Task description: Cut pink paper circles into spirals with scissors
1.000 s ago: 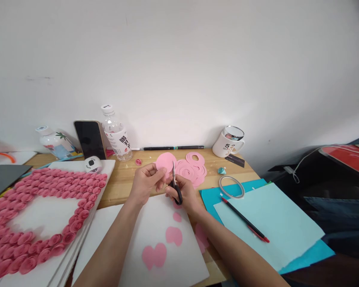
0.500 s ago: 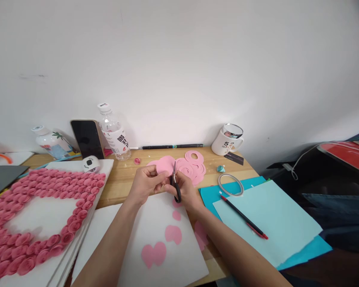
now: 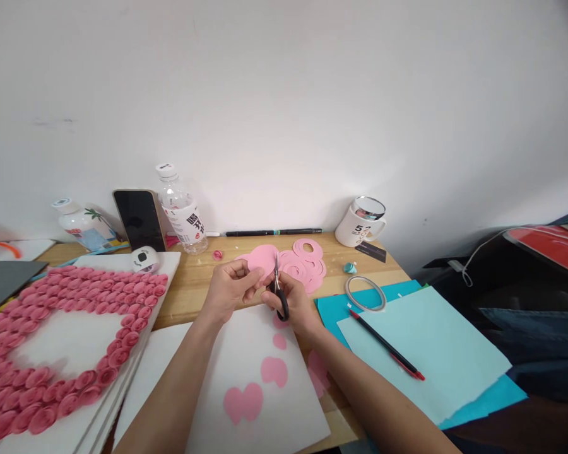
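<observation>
Between finger and thumb, my left hand (image 3: 230, 287) pinches a round piece of pink paper (image 3: 261, 257). My right hand (image 3: 293, 299) is closed on black-handled scissors (image 3: 281, 299), whose blades point up at the paper's right edge. Just behind lie several cut pink paper rings (image 3: 307, 250), partly overlapping. Below my hands, a white board (image 3: 265, 429) carries small pink paper scraps (image 3: 243, 402). More pink paper (image 3: 318, 372) shows beside my right forearm.
Left is a board covered with rolled pink paper flowers (image 3: 89, 284). Along the wall stand a phone (image 3: 139, 217), a water bottle (image 3: 182, 214) and a mug (image 3: 360, 222). Blue sheets (image 3: 426, 353), a pen (image 3: 385, 343) and a tape roll (image 3: 365, 293) lie right.
The hands and scissors stay in nearly the same place. The pink paper has shifted very slightly against the blades.
</observation>
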{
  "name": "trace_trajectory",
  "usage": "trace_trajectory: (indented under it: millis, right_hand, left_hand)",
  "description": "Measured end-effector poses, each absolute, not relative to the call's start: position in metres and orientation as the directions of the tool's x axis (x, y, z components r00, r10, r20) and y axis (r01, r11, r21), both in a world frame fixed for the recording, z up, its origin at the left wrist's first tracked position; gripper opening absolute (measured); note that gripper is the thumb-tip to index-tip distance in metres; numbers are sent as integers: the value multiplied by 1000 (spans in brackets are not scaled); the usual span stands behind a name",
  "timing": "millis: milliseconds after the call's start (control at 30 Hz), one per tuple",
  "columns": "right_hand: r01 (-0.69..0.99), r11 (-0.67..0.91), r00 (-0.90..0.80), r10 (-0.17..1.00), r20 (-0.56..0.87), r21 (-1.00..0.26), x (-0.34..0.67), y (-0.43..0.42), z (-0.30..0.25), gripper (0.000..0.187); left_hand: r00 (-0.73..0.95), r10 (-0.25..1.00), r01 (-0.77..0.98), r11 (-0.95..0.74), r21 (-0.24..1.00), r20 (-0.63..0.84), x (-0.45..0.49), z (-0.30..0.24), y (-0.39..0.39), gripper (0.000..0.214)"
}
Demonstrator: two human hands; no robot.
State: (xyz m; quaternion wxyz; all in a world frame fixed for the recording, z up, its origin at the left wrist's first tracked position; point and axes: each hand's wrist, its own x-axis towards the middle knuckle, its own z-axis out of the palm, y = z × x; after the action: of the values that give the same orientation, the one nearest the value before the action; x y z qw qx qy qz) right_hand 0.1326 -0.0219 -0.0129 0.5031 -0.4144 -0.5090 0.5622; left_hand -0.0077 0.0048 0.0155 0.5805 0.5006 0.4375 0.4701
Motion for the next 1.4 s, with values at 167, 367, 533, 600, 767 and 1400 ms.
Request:
trace_trajectory:
  millis: [167, 367, 533, 600, 767, 1400]
  right_hand:
    - [-155, -6, -148, 989, 17, -988, 132, -24, -11, 31]
    - [-159, 12, -154, 987, 37, -987, 133, -22, -26, 23]
    - [-130, 9, -156, 987, 30, -992, 132, -22, -26, 25]
    - [-115, 8, -172, 985, 28, -993, 131, -22, -23, 27]
    - [-96, 8, -188, 982, 26, -995, 130, -22, -24, 29]
    - [-149, 136, -190, 968, 163, -979, 130, -20, -25, 38]
  left_hand:
    - [162, 986, -116, 50, 992, -30, -9, 16, 5, 28]
    - [120, 993, -154, 36, 987, -17, -6, 23, 3, 29]
    - [154, 988, -184, 46, 982, -17, -2, 23, 2, 25]
    - [148, 989, -171, 38, 985, -13, 0, 22, 2, 27]
    - [96, 995, -126, 2, 992, 10, 1, 21, 2, 28]
    - [148, 988, -56, 56, 997, -47, -3, 19, 5, 25]
